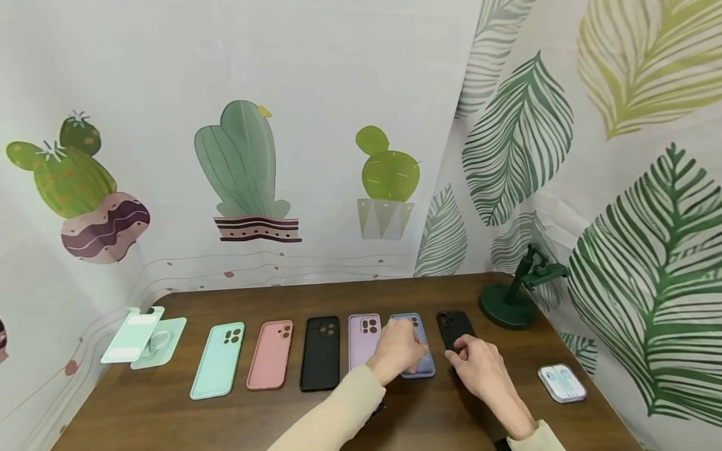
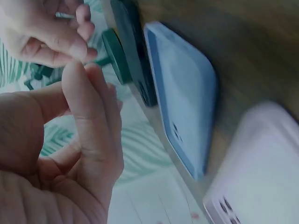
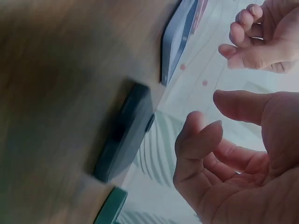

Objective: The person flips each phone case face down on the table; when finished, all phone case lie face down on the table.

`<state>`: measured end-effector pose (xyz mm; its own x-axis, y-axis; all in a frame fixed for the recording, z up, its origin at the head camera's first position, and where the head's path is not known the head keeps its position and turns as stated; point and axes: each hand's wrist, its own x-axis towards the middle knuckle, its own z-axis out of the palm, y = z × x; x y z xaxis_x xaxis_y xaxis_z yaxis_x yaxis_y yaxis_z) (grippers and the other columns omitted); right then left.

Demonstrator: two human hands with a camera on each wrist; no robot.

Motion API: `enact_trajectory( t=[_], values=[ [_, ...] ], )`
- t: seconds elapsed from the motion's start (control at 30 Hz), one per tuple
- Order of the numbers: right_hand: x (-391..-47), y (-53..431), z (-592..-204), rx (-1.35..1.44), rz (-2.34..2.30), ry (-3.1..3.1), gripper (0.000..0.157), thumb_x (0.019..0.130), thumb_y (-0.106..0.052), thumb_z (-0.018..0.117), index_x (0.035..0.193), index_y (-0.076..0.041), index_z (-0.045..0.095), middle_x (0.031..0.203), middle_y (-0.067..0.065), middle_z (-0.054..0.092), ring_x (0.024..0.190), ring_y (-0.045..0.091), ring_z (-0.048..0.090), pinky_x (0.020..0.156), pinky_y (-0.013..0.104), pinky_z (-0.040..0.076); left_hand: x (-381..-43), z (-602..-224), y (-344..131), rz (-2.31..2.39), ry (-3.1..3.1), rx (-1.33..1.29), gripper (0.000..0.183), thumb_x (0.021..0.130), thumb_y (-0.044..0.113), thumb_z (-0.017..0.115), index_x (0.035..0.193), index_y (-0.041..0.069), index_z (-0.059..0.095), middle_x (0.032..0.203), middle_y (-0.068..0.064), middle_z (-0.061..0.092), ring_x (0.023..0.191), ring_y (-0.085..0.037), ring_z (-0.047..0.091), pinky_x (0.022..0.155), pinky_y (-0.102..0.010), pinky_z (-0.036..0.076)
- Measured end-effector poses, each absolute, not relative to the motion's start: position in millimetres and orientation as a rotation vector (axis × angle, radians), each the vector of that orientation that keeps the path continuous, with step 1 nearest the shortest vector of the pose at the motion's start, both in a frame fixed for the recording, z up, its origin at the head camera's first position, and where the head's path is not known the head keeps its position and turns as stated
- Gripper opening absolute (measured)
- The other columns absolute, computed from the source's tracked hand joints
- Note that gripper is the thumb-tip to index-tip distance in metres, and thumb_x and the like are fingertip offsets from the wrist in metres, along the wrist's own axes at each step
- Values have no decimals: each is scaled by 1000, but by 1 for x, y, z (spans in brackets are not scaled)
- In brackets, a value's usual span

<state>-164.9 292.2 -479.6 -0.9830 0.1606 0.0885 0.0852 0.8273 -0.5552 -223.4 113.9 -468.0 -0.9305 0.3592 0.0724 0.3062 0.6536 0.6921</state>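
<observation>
My left hand (image 1: pixel 399 351) hovers over the blue phone case (image 1: pixel 423 364), covering part of it. Its fingers are loosely bent towards the thumb, with nothing held, as the left wrist view shows. The case's hollow inside and raised rim (image 2: pixel 184 84) face up. Above the near end of a black phone (image 1: pixel 454 326) is my right hand (image 1: pixel 479 366). In the right wrist view, its thumb and index finger stand apart, and a gap separates them from the phone (image 3: pixel 128 135). A lilac phone case (image 1: pixel 360 341) lies left of the blue one, partly behind my left hand.
Further left lie a black case (image 1: pixel 320 357), a pink case (image 1: pixel 271 357) and a mint case (image 1: pixel 218 363). A mint stand (image 1: pixel 135 335) is at the far left. Towards the right are a dark green stand (image 1: pixel 510 307) and boxed white earphones (image 1: pixel 562 383). A patterned cloth hangs behind the table.
</observation>
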Motion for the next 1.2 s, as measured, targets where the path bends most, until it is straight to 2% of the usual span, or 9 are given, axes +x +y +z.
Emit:
enact_trajectory(
  t=[0.13, 0.23, 0.47, 0.6, 0.73, 0.87, 0.97, 1.2],
  values=[
    [-167, 282, -482, -152, 900, -2910, 30, 95, -25, 83, 111, 0, 75, 81, -2, 71, 76, 13, 65, 71, 38, 55, -227, -471, 98, 1096, 2873, 539, 41, 86, 3, 81, 48, 7, 67, 39, -2, 58, 32, -7, 51, 41, -18, 45],
    [-170, 276, -487, -126, 920, -2936, 33, 93, -24, 85, 111, 2, 75, 80, -1, 70, 75, 13, 64, 71, 37, 56, -230, -477, 91, 1095, 2906, 520, 41, 82, -4, 75, 47, 9, 60, 38, -2, 54, 30, -8, 48, 36, -19, 40],
    [-178, 267, -496, -128, 887, -2999, 33, 92, -22, 86, 110, 4, 75, 79, 2, 70, 72, 13, 64, 67, 37, 56, -237, -490, 85, 1031, 2973, 541, 29, 72, -13, 67, 50, 6, 63, 36, 0, 52, 38, -16, 55, 44, -24, 49],
    [-183, 263, -500, -162, 880, -3029, 36, 90, -23, 89, 110, 4, 75, 89, 9, 77, 79, 19, 69, 72, 43, 60, -237, -492, 86, 1060, 2921, 491, 25, 74, -16, 67, 56, 1, 68, 35, -1, 53, 34, -15, 57, 40, -25, 51],
    [-195, 269, -524, -174, 846, -3043, 29, 90, -22, 89, 105, 0, 76, 103, 14, 79, 84, 21, 68, 73, 42, 59, -235, -490, 91, 1062, 2886, 435, 18, 78, -18, 69, 65, -6, 71, 36, -6, 55, 28, -14, 55, 34, -23, 47],
    [-204, 275, -542, -166, 847, -3050, 21, 89, -18, 88, 97, -4, 74, 96, 11, 76, 78, 19, 64, 67, 36, 55, -235, -492, 95, 1029, 2881, 382, 6, 81, -17, 71, 79, -11, 74, 38, -7, 57, 30, -16, 60, 34, -23, 47],
    [-208, 279, -551, -131, 854, -3041, 18, 89, -16, 88, 91, -7, 72, 89, 6, 71, 74, 18, 61, 63, 34, 51, -234, -492, 97, 1040, 2853, 331, 5, 82, -15, 72, 86, -14, 73, 39, -7, 56, 31, -18, 62, 32, -24, 46],
    [-217, 284, -565, -89, 824, -3030, 19, 87, -13, 85, 81, -13, 67, 81, 1, 65, 71, 17, 58, 60, 31, 47, -234, -495, 99, 1056, 2849, 318, 8, 83, -18, 71, 90, -18, 73, 38, -6, 56, 32, -20, 63, 31, -25, 45]
  ],
)
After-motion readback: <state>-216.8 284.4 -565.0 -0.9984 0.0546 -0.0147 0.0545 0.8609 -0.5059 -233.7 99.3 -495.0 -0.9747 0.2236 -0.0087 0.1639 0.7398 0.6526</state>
